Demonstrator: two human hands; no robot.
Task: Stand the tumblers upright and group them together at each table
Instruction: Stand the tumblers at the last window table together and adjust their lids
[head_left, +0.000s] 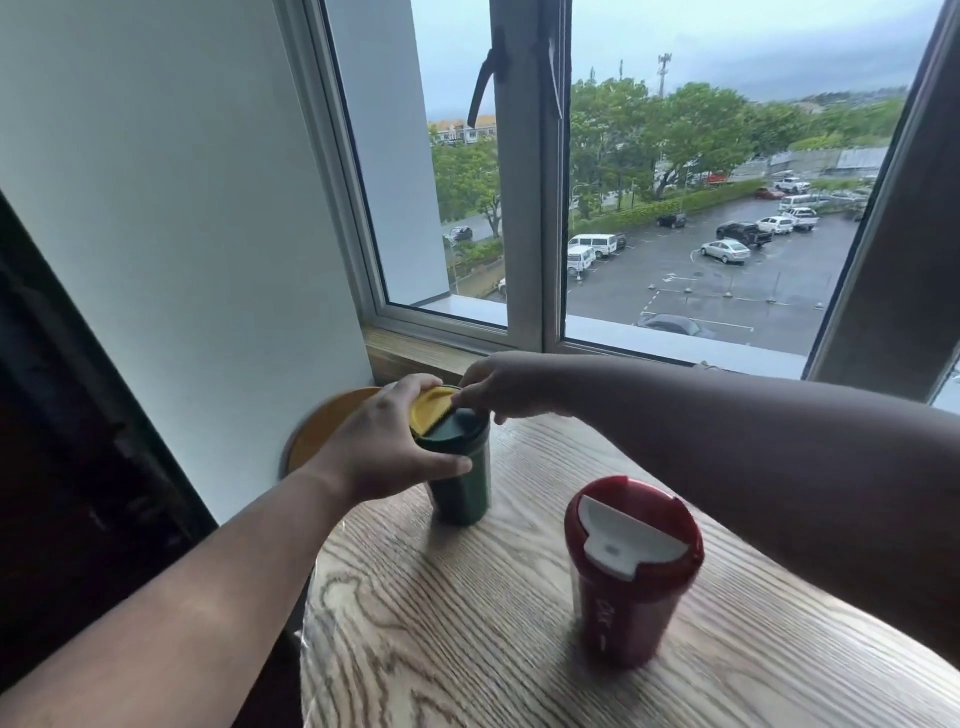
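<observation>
A dark green tumbler (460, 483) with a yellow flap on its lid stands upright on the wooden table (467, 623), near the far left corner. My left hand (384, 452) wraps around its upper part. My right hand (498, 387) reaches across from the right, and its fingertips touch the lid's far rim. A red tumbler (628, 577) with a white lid flap stands upright to the right and nearer to me, apart from the green one and free of both hands.
A round orange-brown stool seat (324, 426) shows beyond the table's left edge, against the white wall. A wooden window sill (410, 353) and closed window run behind the table. The table's left edge drops off beside a dark panel.
</observation>
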